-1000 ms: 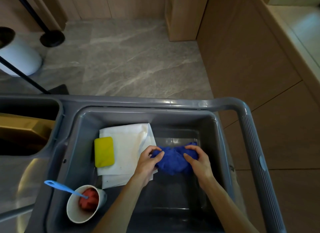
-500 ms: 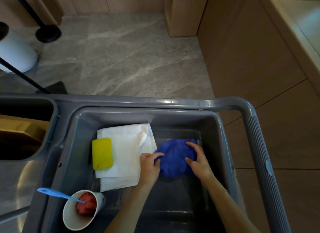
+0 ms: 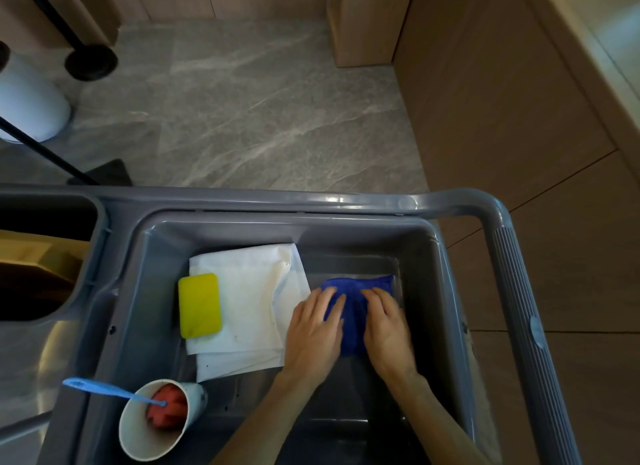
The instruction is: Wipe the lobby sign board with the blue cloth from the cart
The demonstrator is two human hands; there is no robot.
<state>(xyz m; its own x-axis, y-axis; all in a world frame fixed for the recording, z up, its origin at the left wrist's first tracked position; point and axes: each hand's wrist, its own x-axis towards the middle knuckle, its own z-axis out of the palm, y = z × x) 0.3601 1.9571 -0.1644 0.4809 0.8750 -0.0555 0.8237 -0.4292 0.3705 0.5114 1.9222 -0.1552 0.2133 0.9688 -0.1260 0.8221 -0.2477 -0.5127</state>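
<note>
The blue cloth [image 3: 355, 312] lies bunched on the floor of the grey cart's [image 3: 349, 205] top bin [image 3: 446, 291], in its right half, close to the right wall. Both hands rest on it, palms down. The left hand [image 3: 313, 333] covers the cloth's left edge, its fingers spread flat and pointing away from the person, with the fingertips on the blue fabric. The right hand [image 3: 388, 329] lies just beside it on the cloth's right part, fingers likewise extended and flat. Neither hand is closed around the fabric; they press on it from above, and a strip of blue shows between them and beyond the fingertips on the far side. The cloth's near edge shows in the gap between the two palms.

Just left of the cloth, touching or slightly under the left hand, lies a folded white cloth [image 3: 249, 302]. A yellow sponge [image 3: 200, 305] sits on its left part. In the near left corner of the bin a pale cup [image 3: 156, 433] leans over, holding a red object [image 3: 168, 409] and a blue-handled tool [image 3: 104, 390] that sticks out to the left.

Beyond the cart lies a grey marble-patterned floor [image 3: 259, 118]. A wooden panelled wall [image 3: 502, 118] runs along the right. At far left stand a white cylindrical bin [image 3: 27, 104] and a black post base [image 3: 90, 62].
</note>
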